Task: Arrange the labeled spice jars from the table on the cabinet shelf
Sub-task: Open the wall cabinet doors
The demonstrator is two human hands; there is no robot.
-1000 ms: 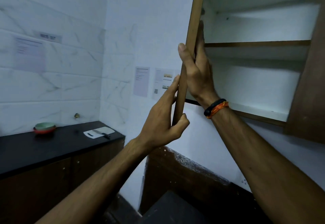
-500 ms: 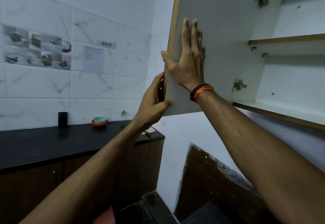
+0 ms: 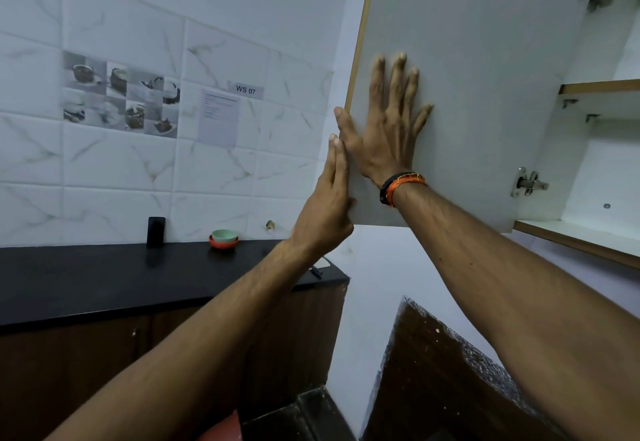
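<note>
No spice jars were in view; I could not tell where they stood. The shelf (image 3: 588, 236) they are meant for lay bare at lower right, its long edge running off to the right, with a second shelf (image 3: 602, 88) above it. The cabinet door (image 3: 485, 101) was swung wide to the left, its pale inner face toward the camera and its long axis vertical. The right hand (image 3: 388, 132), fingers (image 3: 398, 80) splayed and straight, lay flat against that face, gripping nothing. The left hand (image 3: 325, 205) had straight fingers along the door's free edge, also holding nothing. Judgement: the step is opening the door fully. Push evenly near the free edge and stop before the hinges (image 3: 526, 184) bind. On the counter (image 3: 86, 277) at left sat stacked bowls (image 3: 223, 238).
</note>
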